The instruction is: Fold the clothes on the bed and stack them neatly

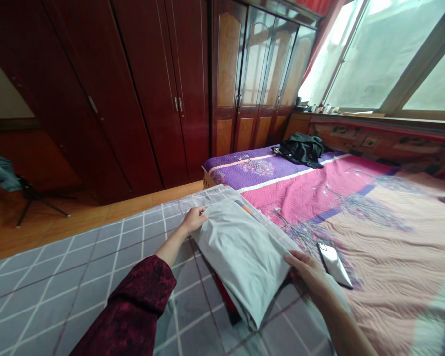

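Observation:
A folded pale grey cloth (241,252) lies across the grey checked bed sheet (133,252) in front of me. Its exact kind I cannot make out. My left hand (193,221) pinches the cloth's far left corner between thumb and fingers. On the opposite side, my right hand (307,269) grips the right edge, thumb and fingers closed on it. Beneath the grey cloth a dark red folded fabric (222,291) shows along the left side. A small strip of orange and blue (245,209) peeks out at its far edge.
A phone (334,264) rests on the pink and purple quilt (300,198) just beyond my right hand. Farther off lies a black garment (300,149). Dark red wardrobes (144,89) line the back. A tripod (31,195) stands on the floor at left, and small bottles line the windowsill.

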Demonstrator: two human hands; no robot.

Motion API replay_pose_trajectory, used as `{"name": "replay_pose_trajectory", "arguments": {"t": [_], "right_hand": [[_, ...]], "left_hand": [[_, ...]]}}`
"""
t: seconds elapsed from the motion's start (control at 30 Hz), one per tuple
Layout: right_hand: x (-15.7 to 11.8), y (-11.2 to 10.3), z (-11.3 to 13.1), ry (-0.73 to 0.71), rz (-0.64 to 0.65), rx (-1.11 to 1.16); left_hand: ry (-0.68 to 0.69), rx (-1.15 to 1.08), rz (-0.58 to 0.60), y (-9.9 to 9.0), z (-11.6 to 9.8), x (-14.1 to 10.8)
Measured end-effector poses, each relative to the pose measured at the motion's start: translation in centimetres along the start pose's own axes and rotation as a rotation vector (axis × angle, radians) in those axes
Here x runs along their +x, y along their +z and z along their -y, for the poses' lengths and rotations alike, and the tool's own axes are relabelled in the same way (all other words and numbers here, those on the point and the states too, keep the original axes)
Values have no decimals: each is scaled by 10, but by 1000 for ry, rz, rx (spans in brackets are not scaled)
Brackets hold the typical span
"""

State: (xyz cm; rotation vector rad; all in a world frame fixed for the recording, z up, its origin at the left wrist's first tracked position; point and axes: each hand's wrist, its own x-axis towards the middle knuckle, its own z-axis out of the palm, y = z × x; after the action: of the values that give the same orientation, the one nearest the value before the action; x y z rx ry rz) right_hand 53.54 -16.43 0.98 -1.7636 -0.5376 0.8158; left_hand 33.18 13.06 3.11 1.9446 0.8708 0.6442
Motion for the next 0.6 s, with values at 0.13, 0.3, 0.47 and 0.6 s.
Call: {"name": "replay_pose_trajectory", "arguments": {"t": [0.13, 0.3, 0.47, 0.6], "right_hand": [[-6, -8, 10, -35, -8, 66], [-20, -13, 8, -90, -47, 53], [-18, -14, 8, -103, 55, -174], [-5, -15, 15, -165, 65, -343]], "left_hand": [[68, 41, -11, -7, -19, 19], [74, 97, 46, -2, -22, 26], [11, 121, 62, 3, -4, 14], [11, 117, 85, 4, -7, 16]]}}
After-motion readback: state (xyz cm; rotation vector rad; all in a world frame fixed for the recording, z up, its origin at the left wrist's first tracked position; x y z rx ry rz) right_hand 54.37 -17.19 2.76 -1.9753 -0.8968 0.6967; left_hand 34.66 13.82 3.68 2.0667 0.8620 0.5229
